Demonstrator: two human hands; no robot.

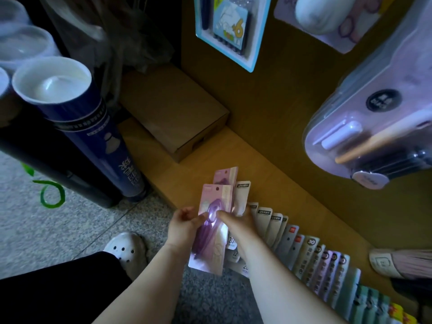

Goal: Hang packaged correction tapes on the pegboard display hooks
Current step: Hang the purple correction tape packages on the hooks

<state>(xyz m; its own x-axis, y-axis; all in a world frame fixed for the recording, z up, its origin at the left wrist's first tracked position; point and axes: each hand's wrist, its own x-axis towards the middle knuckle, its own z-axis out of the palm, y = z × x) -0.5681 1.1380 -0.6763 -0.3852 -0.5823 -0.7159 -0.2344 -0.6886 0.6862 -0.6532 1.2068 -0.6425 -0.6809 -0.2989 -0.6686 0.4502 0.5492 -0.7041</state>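
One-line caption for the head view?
Left hand and right hand hold purple correction-tape packs above a fanned row of packs.

Cardboard box (174, 113) behind row of packs (304, 253)

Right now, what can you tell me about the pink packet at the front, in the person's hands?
The front pink packet is a flat glossy card with a clear blister over a purple rounded shape, and a small dark hang hole near its top. It stands tilted, top away from the person. The left hand grips its left edge, the right hand its right; a matching packet sits just behind.
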